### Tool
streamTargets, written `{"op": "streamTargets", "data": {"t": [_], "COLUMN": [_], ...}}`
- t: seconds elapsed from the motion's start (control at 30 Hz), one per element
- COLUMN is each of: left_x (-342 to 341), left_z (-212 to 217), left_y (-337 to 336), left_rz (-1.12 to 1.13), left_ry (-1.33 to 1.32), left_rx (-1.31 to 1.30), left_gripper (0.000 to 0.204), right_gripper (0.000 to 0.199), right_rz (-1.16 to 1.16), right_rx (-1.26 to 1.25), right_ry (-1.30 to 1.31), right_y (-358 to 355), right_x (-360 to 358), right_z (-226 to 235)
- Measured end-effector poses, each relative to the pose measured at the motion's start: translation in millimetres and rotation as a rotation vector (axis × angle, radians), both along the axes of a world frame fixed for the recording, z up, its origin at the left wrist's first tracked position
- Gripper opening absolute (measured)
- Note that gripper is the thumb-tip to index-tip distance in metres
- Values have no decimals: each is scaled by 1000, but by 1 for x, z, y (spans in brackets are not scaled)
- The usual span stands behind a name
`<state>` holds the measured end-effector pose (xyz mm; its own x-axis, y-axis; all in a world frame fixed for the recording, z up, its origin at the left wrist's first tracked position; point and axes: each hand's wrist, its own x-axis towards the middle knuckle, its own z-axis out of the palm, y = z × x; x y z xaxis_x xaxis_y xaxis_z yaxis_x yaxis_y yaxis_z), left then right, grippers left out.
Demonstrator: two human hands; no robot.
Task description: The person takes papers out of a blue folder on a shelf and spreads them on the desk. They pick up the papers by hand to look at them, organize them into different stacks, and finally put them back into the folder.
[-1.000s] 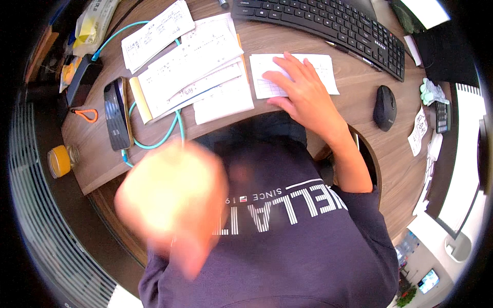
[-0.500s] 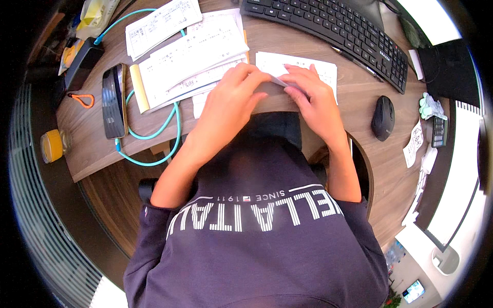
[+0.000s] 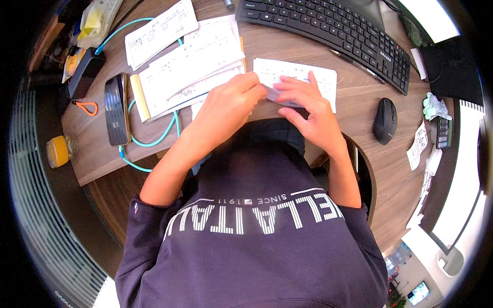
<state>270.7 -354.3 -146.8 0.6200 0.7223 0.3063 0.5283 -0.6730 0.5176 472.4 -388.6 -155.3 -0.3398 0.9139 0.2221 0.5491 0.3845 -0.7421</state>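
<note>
A small stack of white printed paper slips [image 3: 321, 77] lies at the desk's near edge, below the keyboard. My left hand [image 3: 231, 100] is closed, thumb and fingers pinched at the lower left corner of these slips. My right hand [image 3: 310, 110] rests over them with its fingers apart, fingertips on the top sheet and thumb near the lower edge. Left of my left hand lies a spread pile of handwritten slips [image 3: 205, 59], with a yellow-edged pad [image 3: 139, 97] beneath it. Part of that pile is hidden behind my left hand.
A black keyboard [image 3: 328, 28] stands at the back, with a pen [image 3: 359, 66] along its front edge. The mouse [image 3: 384, 121] is to the right. At left lie a phone [image 3: 117, 110] with a turquoise cable [image 3: 159, 137], a black box [image 3: 87, 74] and a yellow-lidded jar [image 3: 57, 151].
My left hand has turned and its fingers have closed together at the slips' corner. My right fingers have spread a little, and more of the top sheet shows. The view has shifted slightly.
</note>
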Motion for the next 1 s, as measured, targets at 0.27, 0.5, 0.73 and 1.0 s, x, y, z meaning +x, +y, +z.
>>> {"op": "streamTargets", "data": {"t": [0.27,0.5,0.73,1.0], "left_x": [5,10,-8,-2], "left_z": [0,4,-10,-9], "left_y": [5,-2,-3,-1], "left_rz": [51,211,11,20], "left_ry": [-121,-225,-103,-161], "left_rx": [-130,-52,7,14], "left_gripper": [9,10,12,10], "right_gripper": [22,11,8,10], "right_rz": [-131,-391,-525,-532], "right_rx": [51,26,4,-43], "right_ry": [3,107,325,343], "right_y": [2,2,3,0], "right_x": [-4,-10,-11,-10], "right_z": [1,-8,-15,-16]}}
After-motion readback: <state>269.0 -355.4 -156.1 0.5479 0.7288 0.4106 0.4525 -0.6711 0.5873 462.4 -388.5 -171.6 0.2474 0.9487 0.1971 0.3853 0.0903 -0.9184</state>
